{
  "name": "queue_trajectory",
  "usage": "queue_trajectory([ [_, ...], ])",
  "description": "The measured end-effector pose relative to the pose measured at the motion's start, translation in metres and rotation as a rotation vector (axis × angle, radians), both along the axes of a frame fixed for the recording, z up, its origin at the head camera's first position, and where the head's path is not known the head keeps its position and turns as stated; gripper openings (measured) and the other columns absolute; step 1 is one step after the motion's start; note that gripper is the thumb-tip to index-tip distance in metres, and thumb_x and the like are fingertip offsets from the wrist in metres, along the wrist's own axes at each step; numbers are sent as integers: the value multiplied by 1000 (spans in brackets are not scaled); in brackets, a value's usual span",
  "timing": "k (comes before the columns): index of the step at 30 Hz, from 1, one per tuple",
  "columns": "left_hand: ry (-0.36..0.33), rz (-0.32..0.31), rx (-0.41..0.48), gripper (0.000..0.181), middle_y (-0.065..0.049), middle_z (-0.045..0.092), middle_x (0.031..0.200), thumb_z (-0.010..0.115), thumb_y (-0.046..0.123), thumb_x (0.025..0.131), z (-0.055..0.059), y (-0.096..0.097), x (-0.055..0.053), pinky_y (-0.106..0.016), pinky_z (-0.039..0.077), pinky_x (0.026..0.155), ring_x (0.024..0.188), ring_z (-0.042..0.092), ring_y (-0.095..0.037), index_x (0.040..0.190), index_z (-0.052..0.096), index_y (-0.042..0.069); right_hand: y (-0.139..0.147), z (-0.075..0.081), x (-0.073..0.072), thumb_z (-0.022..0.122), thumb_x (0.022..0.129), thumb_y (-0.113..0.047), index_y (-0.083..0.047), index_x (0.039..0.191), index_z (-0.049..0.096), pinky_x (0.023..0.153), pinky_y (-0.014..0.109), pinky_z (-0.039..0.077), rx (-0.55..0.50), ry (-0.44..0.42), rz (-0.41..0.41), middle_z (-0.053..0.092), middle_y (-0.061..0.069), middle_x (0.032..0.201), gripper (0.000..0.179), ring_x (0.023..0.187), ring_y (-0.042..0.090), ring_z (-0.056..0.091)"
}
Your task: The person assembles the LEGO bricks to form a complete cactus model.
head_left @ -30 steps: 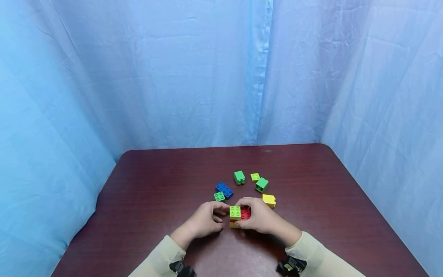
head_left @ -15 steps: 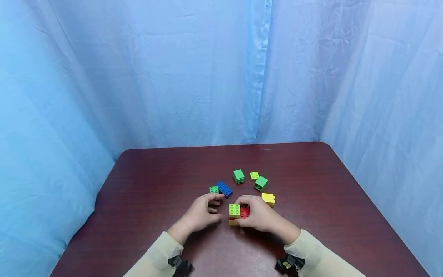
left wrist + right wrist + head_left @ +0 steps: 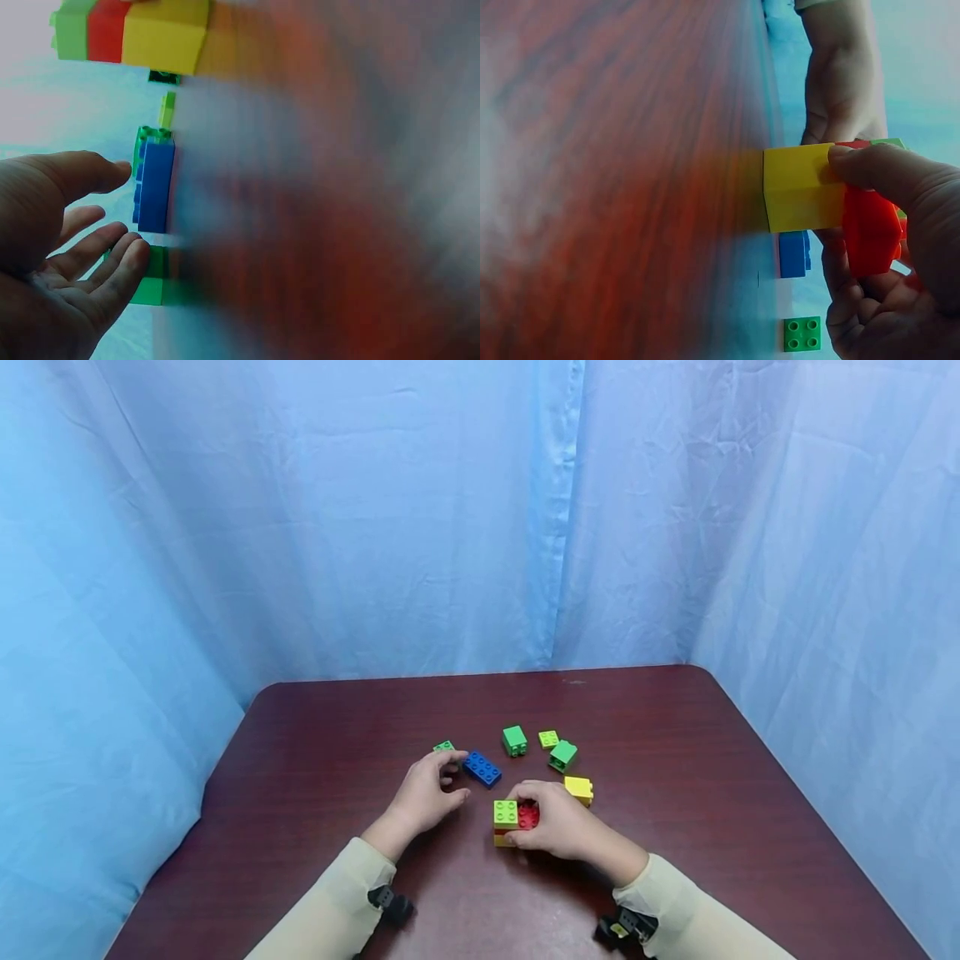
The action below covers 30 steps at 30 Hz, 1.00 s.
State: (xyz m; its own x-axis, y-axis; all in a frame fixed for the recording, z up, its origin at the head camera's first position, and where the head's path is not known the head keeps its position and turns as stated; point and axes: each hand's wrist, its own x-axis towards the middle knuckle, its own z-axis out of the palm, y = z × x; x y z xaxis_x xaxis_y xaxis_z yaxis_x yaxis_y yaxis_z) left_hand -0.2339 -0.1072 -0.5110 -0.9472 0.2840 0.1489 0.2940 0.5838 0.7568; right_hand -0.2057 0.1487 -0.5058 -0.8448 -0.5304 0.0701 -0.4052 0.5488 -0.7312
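Observation:
My right hand (image 3: 525, 817) grips a small stack near the table's front: a lime brick (image 3: 506, 812) and a red brick (image 3: 529, 815) on a yellow base (image 3: 802, 187). The thumb lies on the yellow base and the fingers curl round the red brick (image 3: 870, 232). My left hand (image 3: 458, 775) lies left of the stack with relaxed fingers (image 3: 112, 262) and holds nothing. Its fingertips are at a small green brick (image 3: 444, 746), and a blue brick (image 3: 482, 768) lies just to their right. The left wrist view shows the same green brick (image 3: 154, 274) and blue brick (image 3: 155, 187).
Behind the stack lie a green brick (image 3: 514, 741), a flat lime brick (image 3: 549, 738), another green brick (image 3: 563, 757) and a yellow brick (image 3: 579, 790). All rest on a dark red table (image 3: 675, 760). Blue curtains (image 3: 375, 527) close in the back and sides.
My left hand has left the stack and moved left and away from me. The small green brick has slid up-left ahead of its fingertips, past the blue brick. The right hand keeps its hold.

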Motion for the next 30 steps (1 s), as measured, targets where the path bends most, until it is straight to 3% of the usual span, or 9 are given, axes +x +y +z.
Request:
queue_trajectory([
  [8, 40, 10, -114, 57, -5, 64, 135, 85, 9, 89, 1, 9, -16, -39, 57, 97, 120, 65, -24, 142, 64, 13, 0, -2, -2, 92, 81, -29, -31, 99, 67, 71, 28, 55, 22, 9, -2, 64, -15, 93, 30, 83, 9, 61],
  [16, 21, -82, -211, 56, -8, 61, 143, 85, 11, 89, 4, 21, -26, -48, 53, 103, 130, 59, -30, 141, 65, 13, 1, -3, -2, 92, 82, -31, -30, 100, 67, 70, 28, 55, 18, 2, 3, 64, -14, 93, 31, 83, 9, 61],
  [24, 41, -100, -293, 36, 0, 69, 122, 87, 17, 89, 3, 26, -30, -43, 55, 100, 118, 62, -23, 124, 77, 16, 2, -4, -4, 91, 83, -33, -28, 101, 67, 68, 29, 56, 17, -18, 3, 64, -12, 94, 30, 82, 10, 61],
  [30, 34, -113, -303, 31, 2, 68, 113, 89, 23, 87, 2, 26, -30, -41, 56, 96, 110, 64, -19, 116, 79, 18, 3, -4, -4, 90, 84, -33, -29, 98, 68, 68, 29, 55, 21, -23, 3, 65, -12, 90, 27, 82, 11, 61],
])
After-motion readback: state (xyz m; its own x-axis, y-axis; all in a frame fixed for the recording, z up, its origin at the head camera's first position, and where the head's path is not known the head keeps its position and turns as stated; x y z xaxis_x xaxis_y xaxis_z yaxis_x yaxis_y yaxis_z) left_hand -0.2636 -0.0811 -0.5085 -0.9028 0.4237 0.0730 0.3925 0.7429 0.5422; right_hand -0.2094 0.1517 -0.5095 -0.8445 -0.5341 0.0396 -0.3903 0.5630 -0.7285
